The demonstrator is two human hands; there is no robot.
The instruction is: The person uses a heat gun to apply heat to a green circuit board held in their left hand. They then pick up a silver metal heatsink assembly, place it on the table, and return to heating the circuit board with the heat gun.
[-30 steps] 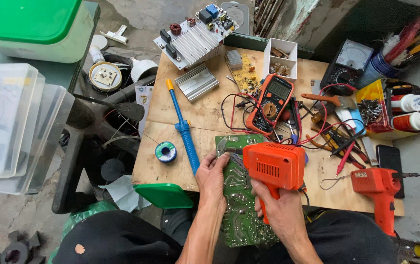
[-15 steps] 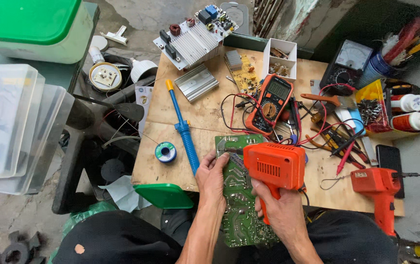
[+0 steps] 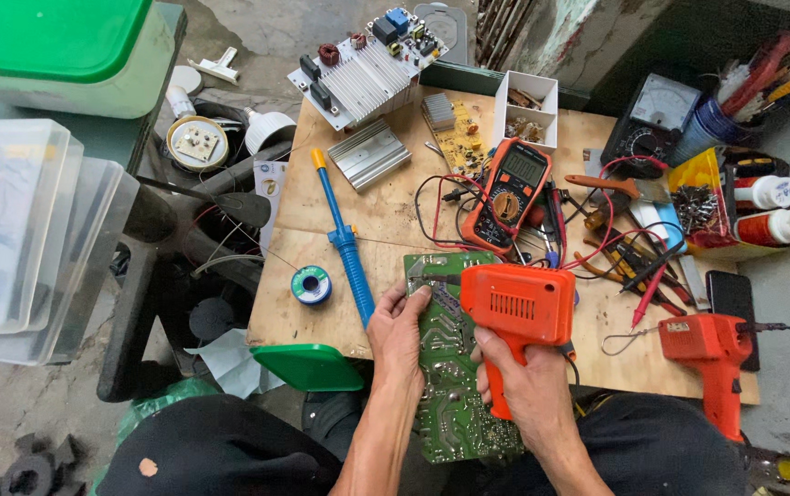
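From the head view, the green circuit board [image 3: 450, 367] lies half on the near edge of the wooden table [image 3: 321, 312] and half over the person's lap. The left hand [image 3: 397, 323] rests on the board's left edge, fingers curled and pressing it flat, thumb reaching toward the upper corner. The right hand [image 3: 524, 378] is wrapped tight around the grip of an orange soldering gun [image 3: 514, 308], whose tip points at the top of the board, just beside the left thumb.

As a judgement: the work on the board looks mid-way — the tip is at a joint near the top edge, while the lower part of the board is untouched by either hand; whether solder is flowing cannot be told.

Counted around the board: two orange soldering guns — the second [image 3: 709, 354] lies to its right on the table; one blue desoldering pump [image 3: 344, 241] to its left; one solder spool [image 3: 310, 285] left of that; one orange multimeter [image 3: 509, 193] just beyond the board; one analogue meter [image 3: 654, 118] farther back right; one finned heatsink board [image 3: 363, 69] at the far edge.
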